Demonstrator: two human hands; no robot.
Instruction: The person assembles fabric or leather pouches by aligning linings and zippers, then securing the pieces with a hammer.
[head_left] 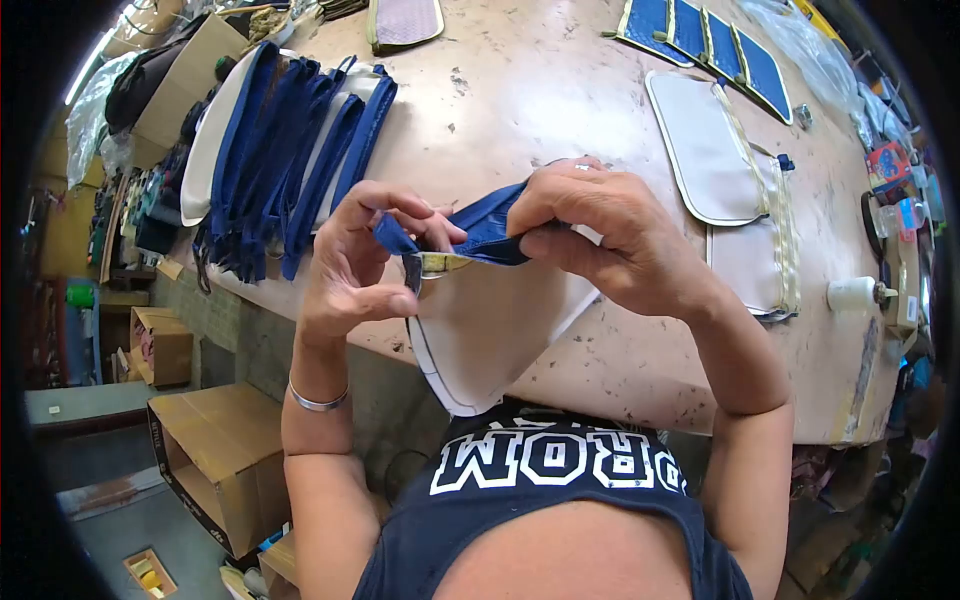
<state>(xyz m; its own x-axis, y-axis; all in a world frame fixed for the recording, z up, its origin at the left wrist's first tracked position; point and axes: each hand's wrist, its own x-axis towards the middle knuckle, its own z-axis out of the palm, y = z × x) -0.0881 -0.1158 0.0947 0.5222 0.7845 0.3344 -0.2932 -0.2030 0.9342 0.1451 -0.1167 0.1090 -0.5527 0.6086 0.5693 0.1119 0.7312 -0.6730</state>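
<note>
A pale fabric panel [490, 325] with dark-edged piping hangs between my hands, its lower corner near my shirt. Along its top runs a strip of blue fabric [488, 228], folded and bunched. My left hand [355, 262] has its curled fingers around the left end of this strip, the thumb at the panel's corner. There a small yellowish piece [437, 263] shows, perhaps zipper tape. Thumb and fingers of my right hand [610, 235] pinch the blue strip farther right. What lies inside the right-hand fingers is hidden.
On the worktable [520, 90] at left lies a stack of pale panels with blue strips [300, 160]. At right are pale panels with zipper tape [705, 150], a white thread spool [850, 293] and blue panels [720, 50]. Cardboard boxes [225, 460] stand below left.
</note>
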